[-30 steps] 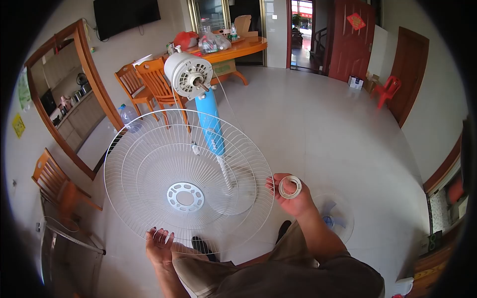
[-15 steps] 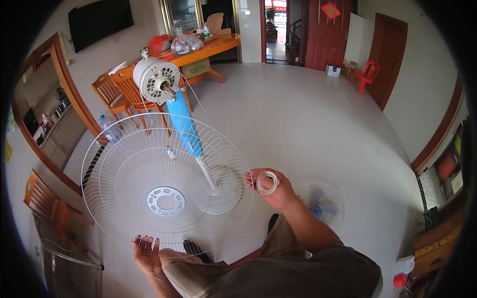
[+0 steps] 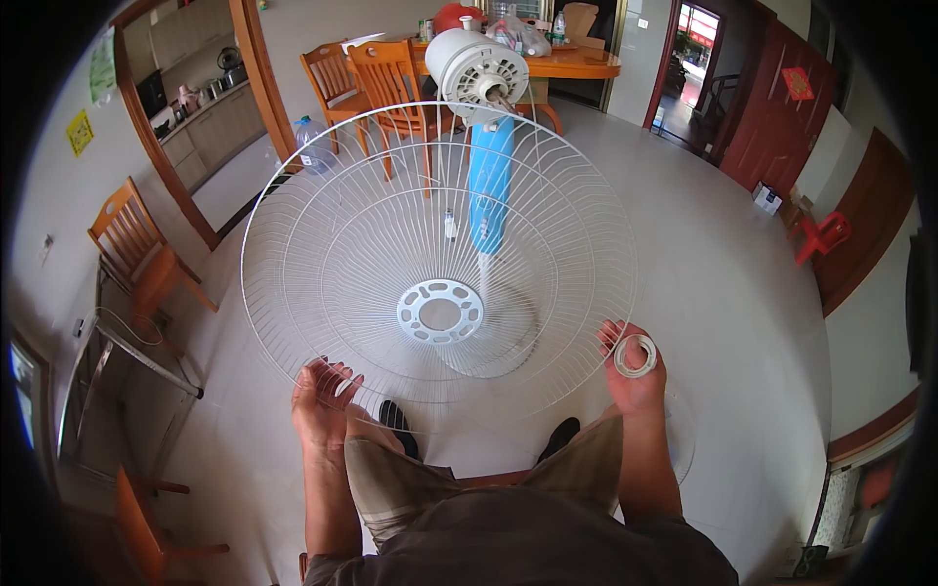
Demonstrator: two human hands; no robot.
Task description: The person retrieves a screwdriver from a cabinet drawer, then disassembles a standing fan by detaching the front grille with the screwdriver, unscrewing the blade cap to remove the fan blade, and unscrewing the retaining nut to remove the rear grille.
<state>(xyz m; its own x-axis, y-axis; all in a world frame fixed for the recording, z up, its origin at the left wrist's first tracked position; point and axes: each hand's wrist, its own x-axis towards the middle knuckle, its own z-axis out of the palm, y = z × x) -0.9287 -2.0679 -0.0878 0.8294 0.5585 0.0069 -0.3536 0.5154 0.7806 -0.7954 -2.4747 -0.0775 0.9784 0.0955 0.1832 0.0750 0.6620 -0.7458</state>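
Observation:
A round white wire fan guard [image 3: 440, 311] with a light-blue slotted centre plate is held up in front of the body. My left hand [image 3: 327, 398] grips its lower left rim, fingers behind the wires. At the lower right rim my right hand [image 3: 635, 371] holds the guard and also has a white plastic ring [image 3: 635, 356] against its palm and thumb. Behind the guard's upper part stands the fan, with a white motor housing [image 3: 476, 70], a bare metal shaft and a blue column [image 3: 490, 181]. The fan's base shows through the wires.
Wooden chairs [image 3: 386, 83] and an orange table [image 3: 576, 66] with bags and bottles are behind the fan. A large plastic bottle [image 3: 313, 146] stands by the kitchen doorway. At the left are a chair [image 3: 137, 239] and a metal frame [image 3: 147, 356]; at the right, a red stool [image 3: 821, 237].
The view has swung left. The guard is raised higher and now overlaps the fan's column and the motor's lower edge. Both hands still hold its rim, the right with the ring.

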